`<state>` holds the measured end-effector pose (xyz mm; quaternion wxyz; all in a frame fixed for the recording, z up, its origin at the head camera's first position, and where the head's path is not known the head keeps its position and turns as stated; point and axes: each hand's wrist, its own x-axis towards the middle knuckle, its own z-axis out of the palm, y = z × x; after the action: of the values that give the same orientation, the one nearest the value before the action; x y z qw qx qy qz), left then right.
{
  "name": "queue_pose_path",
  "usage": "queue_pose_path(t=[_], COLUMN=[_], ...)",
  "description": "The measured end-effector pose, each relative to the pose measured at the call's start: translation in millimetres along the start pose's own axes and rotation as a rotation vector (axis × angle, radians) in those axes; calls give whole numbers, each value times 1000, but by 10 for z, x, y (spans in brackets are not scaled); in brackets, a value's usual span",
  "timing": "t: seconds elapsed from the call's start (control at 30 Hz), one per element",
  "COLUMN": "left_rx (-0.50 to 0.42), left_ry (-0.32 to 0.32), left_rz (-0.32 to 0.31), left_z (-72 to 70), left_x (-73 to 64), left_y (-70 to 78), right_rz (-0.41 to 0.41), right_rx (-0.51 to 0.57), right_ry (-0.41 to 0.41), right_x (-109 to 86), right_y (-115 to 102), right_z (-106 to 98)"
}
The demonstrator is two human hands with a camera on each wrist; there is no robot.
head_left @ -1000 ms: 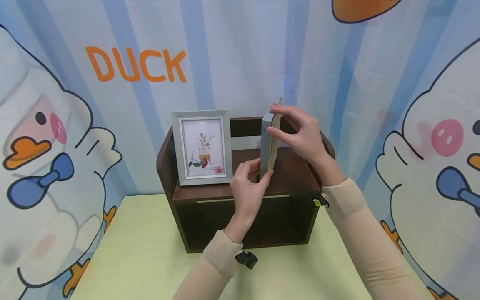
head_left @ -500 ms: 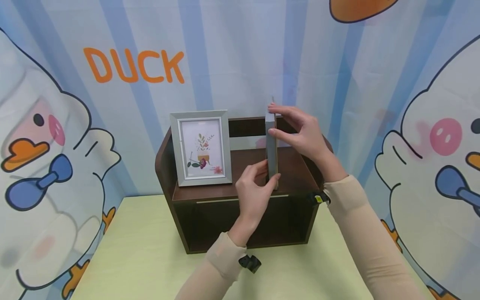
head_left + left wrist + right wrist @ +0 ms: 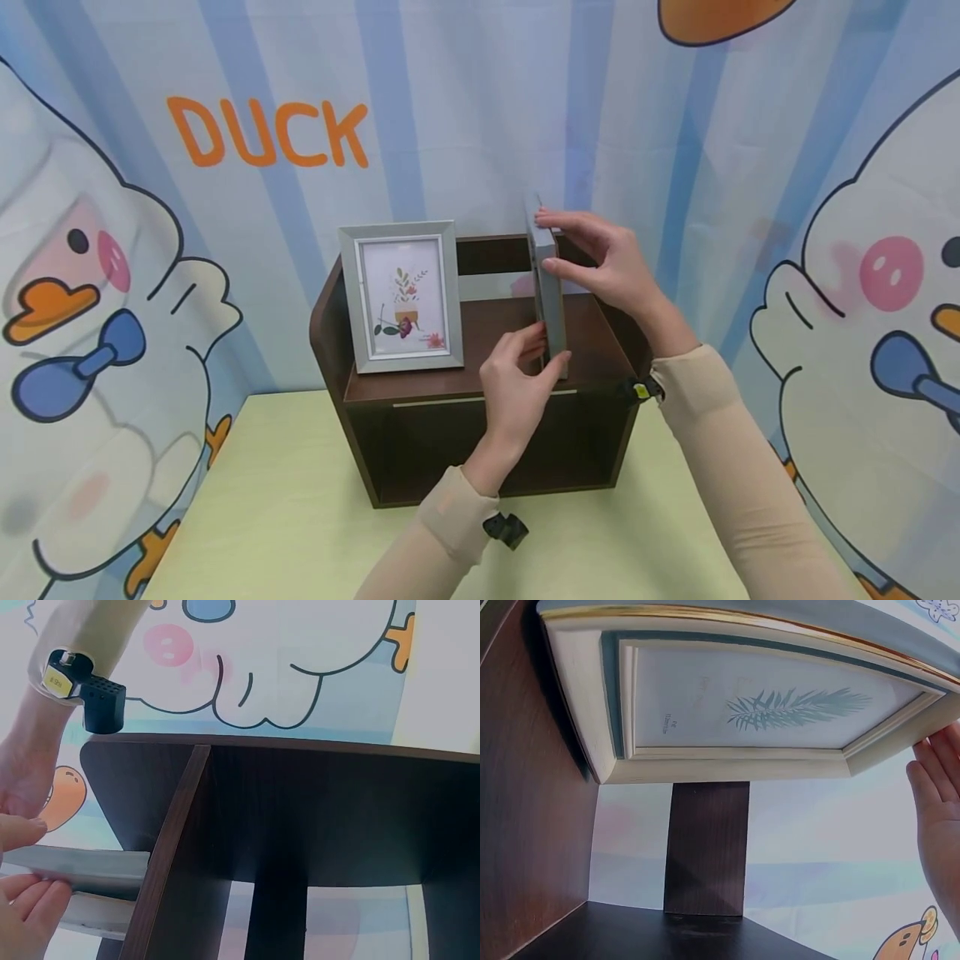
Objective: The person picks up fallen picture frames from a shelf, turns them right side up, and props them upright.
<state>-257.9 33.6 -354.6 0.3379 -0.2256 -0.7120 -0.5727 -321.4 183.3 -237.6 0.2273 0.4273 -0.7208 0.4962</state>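
A grey-edged picture frame [image 3: 553, 304] stands upright, almost edge-on, on the right part of the brown shelf's upper board. My left hand [image 3: 517, 392] pinches its near edge low down, thumb on the right side and fingers on the left. High up, my right hand [image 3: 613, 262] grips the same frame by its top. In the right wrist view the frame's face shows a cream border [image 3: 727, 771], a gold line and a leaf print [image 3: 795, 709]. To the left, a silver picture frame [image 3: 348, 308] with a flower print stands facing forward, untouched by either hand.
The dark brown two-level shelf [image 3: 420, 387] stands on a pale yellow-green table [image 3: 285, 467]. Its side panels rise on both sides of the frames. A duck-print curtain [image 3: 480, 125] hangs close behind. Wrist cameras [image 3: 506, 529] are strapped to both arms.
Both hands have turned the held picture frame, so its back is hidden now and its edge faces me. My left hand has shifted slightly right with the lower edge.
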Motion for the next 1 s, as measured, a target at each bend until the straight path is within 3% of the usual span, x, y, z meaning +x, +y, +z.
queue_pose_path(t=[0.23,0.4,0.53,0.7,1.0], left_rx=[-13,-12,-2,11,46], left_ry=[-3,44,78,56,46], left_rz=[7,26,-2,-50,-69], left_z=[23,1,-4,12,42], left_x=[-1,-10,-11,-20,-24], left_y=[-8,-61,-125,-166,-200], right_rz=[4,-5,-8,-6,-19], right_rx=[12,25,27,34,54], right_ry=[-13,-6,-6,-1,7], right_x=[-6,-13,-17,-21,-19], right_y=[9,20,28,38,59], right_z=[-30,-34,-36,-42,-47])
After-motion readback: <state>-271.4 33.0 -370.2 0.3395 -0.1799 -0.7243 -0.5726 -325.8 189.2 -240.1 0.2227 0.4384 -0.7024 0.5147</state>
